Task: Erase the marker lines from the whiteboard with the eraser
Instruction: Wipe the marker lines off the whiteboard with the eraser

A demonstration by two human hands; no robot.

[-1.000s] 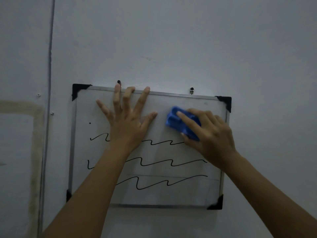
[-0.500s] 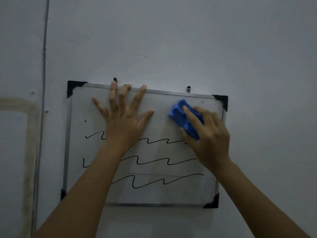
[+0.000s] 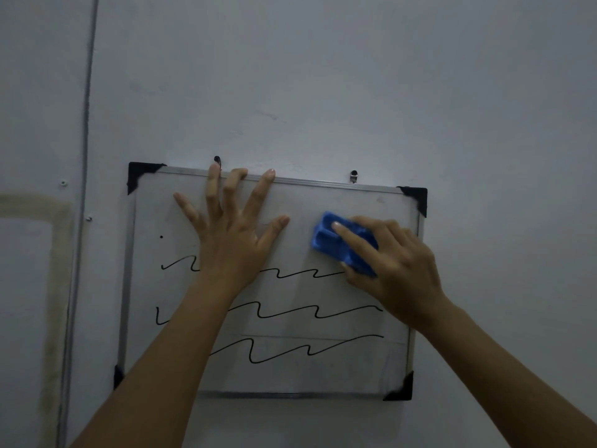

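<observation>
A small whiteboard (image 3: 290,376) with a metal frame and black corner caps hangs on the wall. Three wavy black marker lines (image 3: 290,312) cross its middle and lower part, and a black dot (image 3: 161,236) sits at the upper left. My left hand (image 3: 232,231) lies flat on the board's upper left with fingers spread, fingertips at the top frame. My right hand (image 3: 394,266) presses a blue eraser (image 3: 332,240) against the board's upper right, just above the right end of the top wavy line.
The board hangs from two small hooks (image 3: 354,176) on a plain grey wall. A vertical pipe or seam (image 3: 80,221) runs down the wall to the left, beside a stained rectangular outline (image 3: 51,286).
The eraser and my right hand shifted slightly along the board's upper right, staying above the top line. My left hand stayed pressed flat on the board.
</observation>
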